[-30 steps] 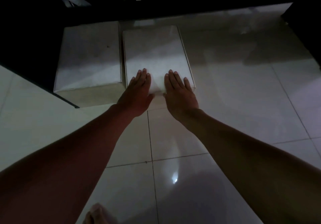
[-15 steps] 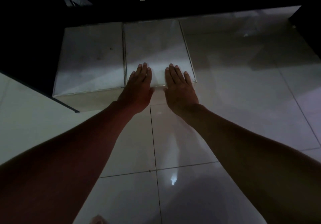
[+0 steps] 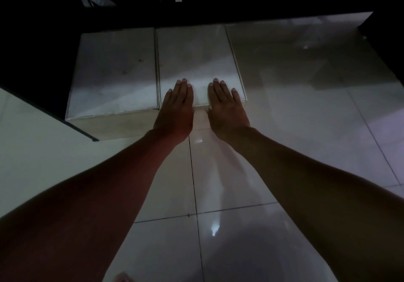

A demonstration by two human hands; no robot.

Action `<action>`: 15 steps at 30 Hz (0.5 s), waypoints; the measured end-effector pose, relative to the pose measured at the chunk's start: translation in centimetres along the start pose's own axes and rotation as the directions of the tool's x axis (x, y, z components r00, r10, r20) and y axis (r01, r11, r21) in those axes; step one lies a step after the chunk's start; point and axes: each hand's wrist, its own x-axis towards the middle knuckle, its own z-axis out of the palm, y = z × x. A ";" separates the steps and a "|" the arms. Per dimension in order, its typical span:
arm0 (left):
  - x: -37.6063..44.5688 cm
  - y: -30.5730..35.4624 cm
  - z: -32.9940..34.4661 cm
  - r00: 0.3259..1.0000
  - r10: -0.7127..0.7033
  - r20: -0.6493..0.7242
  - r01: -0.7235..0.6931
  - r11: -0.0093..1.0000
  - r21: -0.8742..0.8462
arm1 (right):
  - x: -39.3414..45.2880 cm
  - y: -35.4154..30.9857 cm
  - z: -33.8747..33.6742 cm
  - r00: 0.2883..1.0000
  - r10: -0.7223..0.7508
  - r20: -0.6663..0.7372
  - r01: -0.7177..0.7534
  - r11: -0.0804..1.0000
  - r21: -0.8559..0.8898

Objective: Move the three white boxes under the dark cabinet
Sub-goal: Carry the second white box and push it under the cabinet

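Two white boxes sit side by side on the tiled floor, their far ends beneath the dark cabinet (image 3: 218, 12). The left box (image 3: 113, 71) lies partly under the cabinet's left side. Both my hands rest flat on the near end of the right box (image 3: 196, 56): my left hand (image 3: 175, 111) on its near left corner, my right hand (image 3: 227, 111) on its near right corner. All fingers are extended and pressed against the lid, gripping nothing. A third box is not in view.
Glossy white floor tiles (image 3: 306, 117) stretch to the right of the boxes and toward me. A dark cabinet panel (image 3: 32, 63) borders the left box. Another dark edge (image 3: 391, 30) stands at the far right.
The right box has slid away from me, farther under the cabinet, until its near edge roughly lines up with the left box. Both hands moved forward with it.
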 end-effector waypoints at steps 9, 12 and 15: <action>0.2 -0.1 -0.9 0.999 0.005 0.041 -0.004 1.000 -0.025 | 0.0 0.0 -0.8 0.999 0.008 0.040 -0.009 1.000 0.021; 0.0 0.6 -2.6 0.992 -0.038 0.124 0.043 0.998 -0.044 | -1.1 -0.5 -2.4 0.998 0.014 0.064 -0.020 0.995 0.101; -1.1 2.1 -5.7 0.993 -0.049 0.109 0.056 0.997 -0.059 | -2.7 -1.4 -5.4 0.999 0.047 -0.001 -0.046 0.980 0.191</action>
